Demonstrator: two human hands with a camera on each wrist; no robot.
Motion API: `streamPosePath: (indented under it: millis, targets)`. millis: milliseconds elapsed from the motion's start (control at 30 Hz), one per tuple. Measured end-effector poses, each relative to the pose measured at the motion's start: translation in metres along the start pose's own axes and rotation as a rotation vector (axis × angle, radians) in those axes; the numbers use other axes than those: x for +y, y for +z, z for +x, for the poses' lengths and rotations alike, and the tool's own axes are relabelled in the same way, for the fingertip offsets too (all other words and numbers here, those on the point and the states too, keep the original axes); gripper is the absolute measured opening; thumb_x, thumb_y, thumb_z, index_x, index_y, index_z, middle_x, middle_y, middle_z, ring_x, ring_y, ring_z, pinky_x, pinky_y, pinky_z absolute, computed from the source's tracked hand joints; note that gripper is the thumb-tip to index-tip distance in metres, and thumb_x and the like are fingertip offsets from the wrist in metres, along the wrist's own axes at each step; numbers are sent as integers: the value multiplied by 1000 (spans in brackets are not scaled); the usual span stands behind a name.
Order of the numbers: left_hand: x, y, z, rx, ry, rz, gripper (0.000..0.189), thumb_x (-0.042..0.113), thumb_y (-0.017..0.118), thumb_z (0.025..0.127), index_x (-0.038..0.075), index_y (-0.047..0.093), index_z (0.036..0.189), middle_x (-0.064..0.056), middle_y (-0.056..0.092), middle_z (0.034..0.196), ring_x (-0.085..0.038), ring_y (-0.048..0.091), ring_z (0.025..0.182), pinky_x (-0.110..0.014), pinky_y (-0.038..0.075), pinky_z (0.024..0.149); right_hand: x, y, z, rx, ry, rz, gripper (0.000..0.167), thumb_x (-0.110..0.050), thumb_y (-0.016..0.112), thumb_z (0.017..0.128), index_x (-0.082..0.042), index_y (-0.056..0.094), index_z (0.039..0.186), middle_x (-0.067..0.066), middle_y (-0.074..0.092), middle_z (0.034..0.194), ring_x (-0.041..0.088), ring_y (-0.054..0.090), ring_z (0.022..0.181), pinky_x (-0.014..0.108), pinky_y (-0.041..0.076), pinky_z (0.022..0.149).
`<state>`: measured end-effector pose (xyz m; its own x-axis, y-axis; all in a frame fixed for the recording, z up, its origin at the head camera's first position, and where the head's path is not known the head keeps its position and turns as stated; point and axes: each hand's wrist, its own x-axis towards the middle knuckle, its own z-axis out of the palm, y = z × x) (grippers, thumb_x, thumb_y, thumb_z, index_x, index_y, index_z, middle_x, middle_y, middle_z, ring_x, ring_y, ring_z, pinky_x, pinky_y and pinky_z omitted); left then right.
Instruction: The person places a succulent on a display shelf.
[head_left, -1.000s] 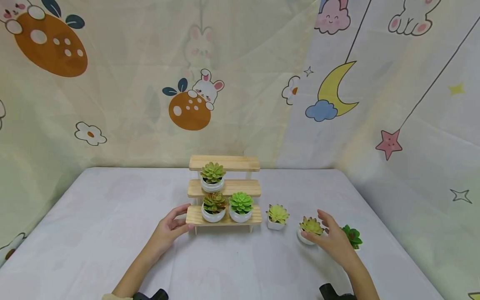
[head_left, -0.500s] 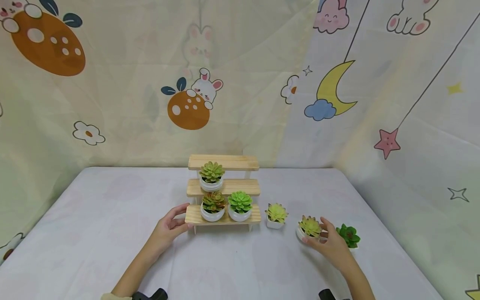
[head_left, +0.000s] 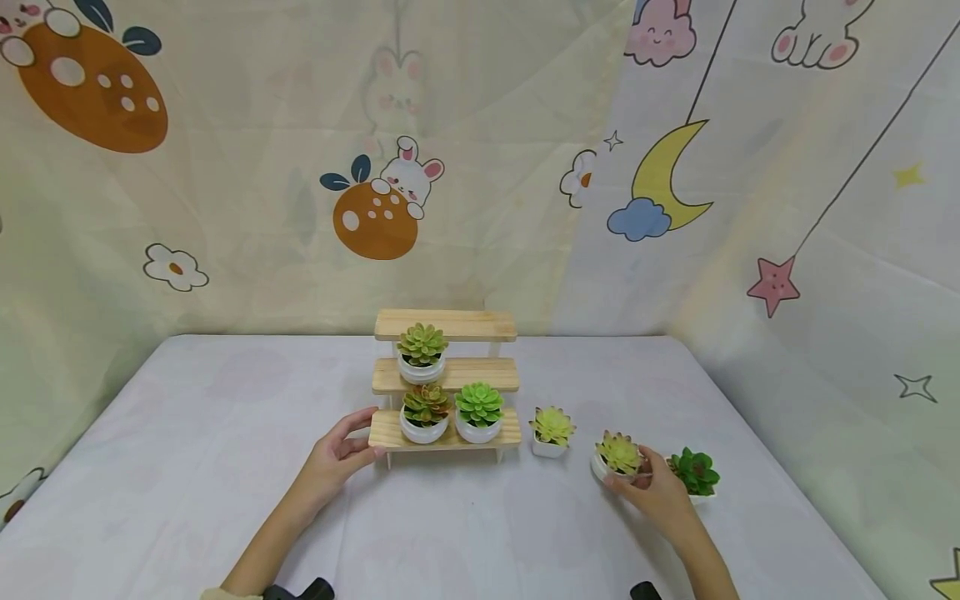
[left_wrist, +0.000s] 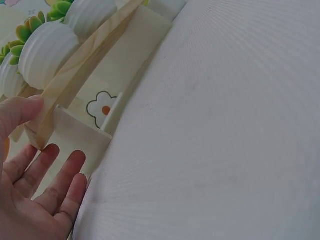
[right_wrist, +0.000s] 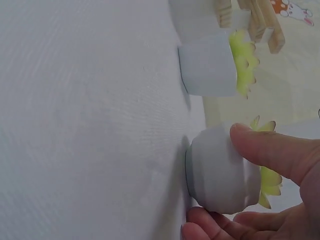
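Note:
My left hand (head_left: 341,454) holds the left end of the lowest plank of a three-step wooden plant stand (head_left: 450,323). In the left wrist view the thumb (left_wrist: 22,111) lies over the plank's end, with fingertips at its underside. A brownish-green succulent (head_left: 425,428) and a bright green succulent (head_left: 478,431) sit in round white pots on the lowest step; another green succulent (head_left: 422,367) occupies the middle step. At the right, my right hand (head_left: 663,500) grips a round white pot with a yellow-green succulent (right_wrist: 220,170), thumb on one side and fingers on the other; its base is at the tabletop.
A yellow-green succulent in a squarish white pot (head_left: 550,448) stands between the stand and my right hand. Beyond that hand is a dark green succulent (head_left: 693,473), partly covered by it. A printed cloth backdrop (head_left: 480,167) rises behind the white-covered table (head_left: 225,400).
The right hand has moved down and slightly left, its fingers closing round the yellow-green succulent's round pot. The left hand stays at the stand.

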<state>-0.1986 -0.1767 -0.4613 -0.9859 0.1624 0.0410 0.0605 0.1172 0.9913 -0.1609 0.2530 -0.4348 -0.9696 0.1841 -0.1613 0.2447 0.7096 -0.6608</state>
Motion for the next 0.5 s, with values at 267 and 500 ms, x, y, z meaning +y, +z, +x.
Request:
streamPosePath:
  millis: [267,500]
  targets:
    - [0,0,-1,-11,-3,-5,60,13,68,84,9,40,137,-18,47,136,-2,60,97,-17,47,82,1,2,0,-9,-12,10,88,-40,70,80,15,29,135,20,52,105,25,54,94,32,47,73]
    - [1,0,-1,-8,0,3,60,13,68,84,9,40,137,-18,46,135,-3,60,97,-17,47,82,3,5,0,-7,1,22,89,-42,72,78,12,30,135,17,53,105,24,52,94,30,44,73]
